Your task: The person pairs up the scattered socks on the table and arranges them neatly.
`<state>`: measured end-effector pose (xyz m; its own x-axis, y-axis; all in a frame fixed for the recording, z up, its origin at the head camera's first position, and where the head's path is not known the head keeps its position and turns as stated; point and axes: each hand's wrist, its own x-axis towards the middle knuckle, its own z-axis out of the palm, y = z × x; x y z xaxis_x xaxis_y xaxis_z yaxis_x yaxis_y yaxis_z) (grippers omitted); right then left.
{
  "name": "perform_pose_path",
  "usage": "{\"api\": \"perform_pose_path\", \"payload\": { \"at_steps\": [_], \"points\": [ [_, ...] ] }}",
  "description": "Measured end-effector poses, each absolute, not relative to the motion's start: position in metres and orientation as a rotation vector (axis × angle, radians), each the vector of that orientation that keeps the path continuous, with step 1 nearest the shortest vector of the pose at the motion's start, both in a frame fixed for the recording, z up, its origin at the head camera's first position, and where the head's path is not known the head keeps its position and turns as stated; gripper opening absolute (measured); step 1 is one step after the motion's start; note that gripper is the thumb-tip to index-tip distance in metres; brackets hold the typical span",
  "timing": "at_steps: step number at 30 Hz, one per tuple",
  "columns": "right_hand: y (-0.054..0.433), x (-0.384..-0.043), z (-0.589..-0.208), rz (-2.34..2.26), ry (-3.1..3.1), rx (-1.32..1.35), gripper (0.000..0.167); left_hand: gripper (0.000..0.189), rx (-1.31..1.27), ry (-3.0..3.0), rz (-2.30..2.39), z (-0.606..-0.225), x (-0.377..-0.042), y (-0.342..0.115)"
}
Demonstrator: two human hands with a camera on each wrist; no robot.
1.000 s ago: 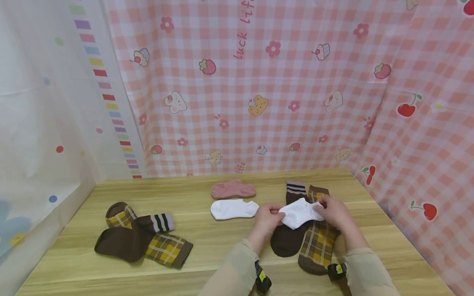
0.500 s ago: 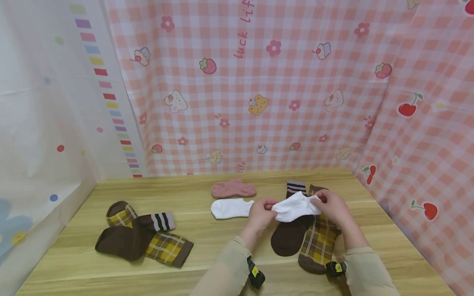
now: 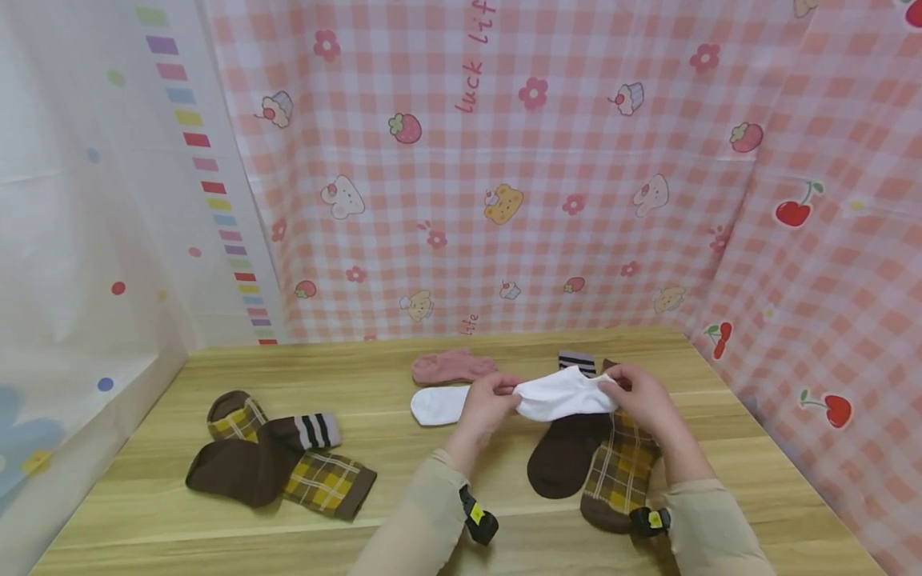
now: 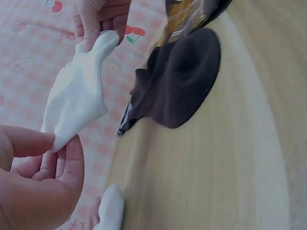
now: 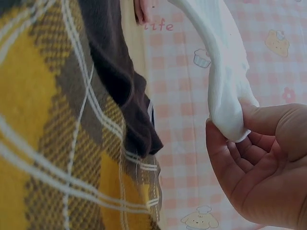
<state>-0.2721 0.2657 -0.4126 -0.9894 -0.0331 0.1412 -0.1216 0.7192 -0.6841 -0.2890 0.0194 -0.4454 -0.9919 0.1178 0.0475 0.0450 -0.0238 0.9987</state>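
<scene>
A white ankle sock (image 3: 562, 396) is stretched out between both hands, raised above the table. My left hand (image 3: 484, 404) pinches its left end between thumb and fingers, as the left wrist view also shows on the sock (image 4: 76, 93). My right hand (image 3: 643, 400) pinches the other end, and the right wrist view shows that end of the sock (image 5: 230, 105) between thumb and forefinger. Below the held sock lie a dark brown sock (image 3: 562, 464) and a yellow-brown plaid sock (image 3: 621, 472). A second white sock (image 3: 435, 406) lies partly hidden behind my left hand.
A pink sock (image 3: 446, 366) lies at the back of the wooden table (image 3: 403, 496). On the left, another brown sock (image 3: 234, 474) with a striped cuff lies across a plaid sock (image 3: 327, 482). A pink checked curtain (image 3: 432, 160) hangs behind the table.
Both hands keep hold of the white sock. It has moved left and slightly away, and it is now stretched flatter. My left hand now covers more of the second white sock.
</scene>
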Motion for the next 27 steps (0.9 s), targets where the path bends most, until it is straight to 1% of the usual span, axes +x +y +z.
{"api": "perform_pose_path", "payload": {
  "at_steps": [6,15,19,23,25,27],
  "points": [
    [0.258,-0.274,-0.410,1.155,-2.763,0.153,0.027,0.026,0.173,2.137,2.246,-0.442,-0.294,0.009],
    [0.246,-0.278,-0.407,1.226,-2.666,0.253,0.020,0.029,0.222,2.162,2.253,-0.432,-0.295,-0.006],
    [0.242,-0.281,-0.408,1.247,-2.651,0.283,0.017,0.028,0.242,2.197,2.226,-0.417,-0.288,-0.013],
    [0.237,-0.283,-0.408,1.266,-2.658,0.264,0.018,0.027,0.272,2.237,2.213,-0.413,-0.288,-0.019],
    [0.234,-0.284,-0.408,1.281,-2.666,0.251,0.020,0.027,0.267,2.245,2.220,-0.422,-0.296,-0.022],
    [0.230,-0.285,-0.408,1.304,-2.665,0.246,0.021,0.027,0.256,2.254,2.226,-0.422,-0.298,-0.024]
  ]
}}
